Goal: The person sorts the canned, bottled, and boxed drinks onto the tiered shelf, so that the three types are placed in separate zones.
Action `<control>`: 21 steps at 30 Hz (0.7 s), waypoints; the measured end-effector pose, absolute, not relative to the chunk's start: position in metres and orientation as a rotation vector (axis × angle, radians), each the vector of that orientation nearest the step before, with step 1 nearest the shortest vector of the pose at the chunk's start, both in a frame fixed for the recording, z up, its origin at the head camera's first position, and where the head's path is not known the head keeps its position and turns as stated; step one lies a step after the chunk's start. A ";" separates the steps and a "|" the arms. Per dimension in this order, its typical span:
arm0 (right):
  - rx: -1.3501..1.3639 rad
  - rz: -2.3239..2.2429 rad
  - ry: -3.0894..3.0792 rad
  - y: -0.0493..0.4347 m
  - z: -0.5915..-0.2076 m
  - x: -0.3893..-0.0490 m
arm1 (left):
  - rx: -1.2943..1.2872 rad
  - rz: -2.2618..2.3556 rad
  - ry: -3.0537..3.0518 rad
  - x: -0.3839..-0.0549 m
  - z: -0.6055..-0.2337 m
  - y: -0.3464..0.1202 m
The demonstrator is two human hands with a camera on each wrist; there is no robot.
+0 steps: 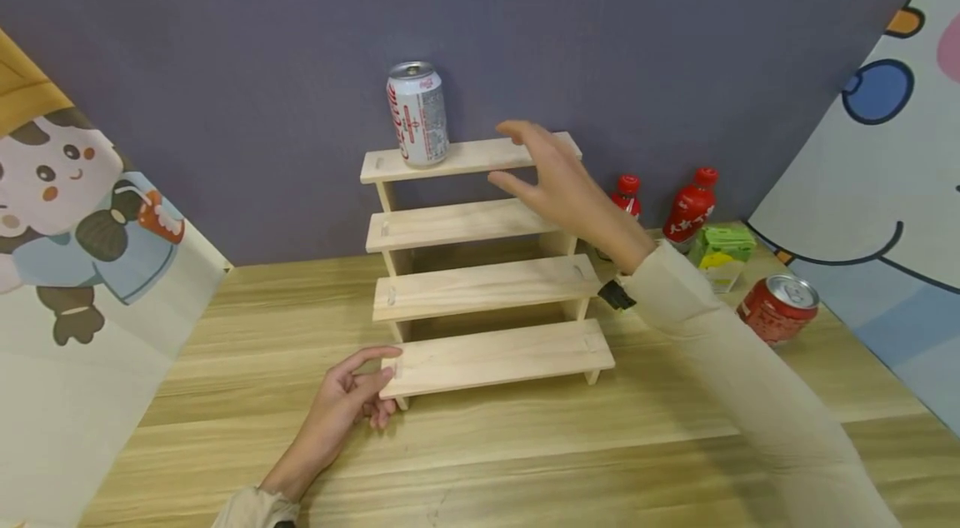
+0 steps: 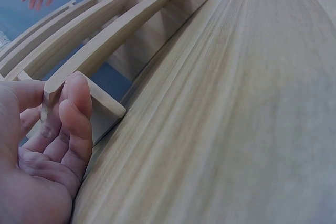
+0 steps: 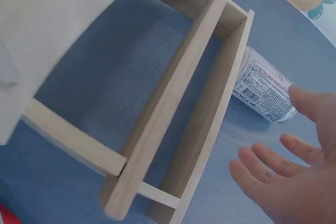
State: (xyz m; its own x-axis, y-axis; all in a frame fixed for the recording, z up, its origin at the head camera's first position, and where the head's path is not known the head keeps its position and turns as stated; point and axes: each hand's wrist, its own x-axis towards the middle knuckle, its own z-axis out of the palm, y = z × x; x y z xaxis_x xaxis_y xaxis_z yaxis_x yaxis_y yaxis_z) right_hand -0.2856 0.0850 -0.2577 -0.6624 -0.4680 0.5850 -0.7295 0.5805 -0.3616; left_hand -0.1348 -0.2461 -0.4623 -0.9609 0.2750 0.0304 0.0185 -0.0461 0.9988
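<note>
A stepped wooden rack (image 1: 495, 353) with several shelves stands against the back wall. On the left end of its top shelf a white cola can (image 1: 417, 116) stands upright. My left hand (image 1: 348, 399) pinches the left end of the lowest shelf, thumb and fingers at the board's edge; the left wrist view shows the fingertips (image 2: 79, 98) on its corner. My right hand (image 1: 551, 178) hovers over the right part of the top shelf, thumb and fingers spread apart with nothing between them. In the right wrist view the can (image 3: 264, 85) lies just past those fingers.
Right of the rack are two red-capped bottles (image 1: 690, 207), a green and white drink carton (image 1: 722, 255) and a red can (image 1: 778, 309). A dark wall (image 1: 300, 95) rises behind the wooden table (image 1: 480, 461). Cartoon-printed panels (image 1: 82, 203) flank both sides.
</note>
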 end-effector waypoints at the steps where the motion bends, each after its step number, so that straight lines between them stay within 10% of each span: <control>1: 0.960 0.824 -2.384 0.087 -0.259 -0.283 | 0.324 2.126 2.037 -0.135 -0.462 -0.246; 21: 0.960 0.811 -2.248 0.124 -0.294 -0.250 | 0.333 2.141 2.009 -0.135 -0.464 -0.247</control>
State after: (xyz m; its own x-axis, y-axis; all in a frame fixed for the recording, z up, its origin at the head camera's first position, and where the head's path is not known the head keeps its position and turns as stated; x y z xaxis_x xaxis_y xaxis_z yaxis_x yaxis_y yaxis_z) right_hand -0.2502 0.1236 -0.2944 -0.5878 -0.4312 0.6845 -0.7688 0.5611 -0.3068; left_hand -0.1346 -0.2471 -0.4638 -0.9574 0.2864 0.0361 0.0178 -0.0663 0.9976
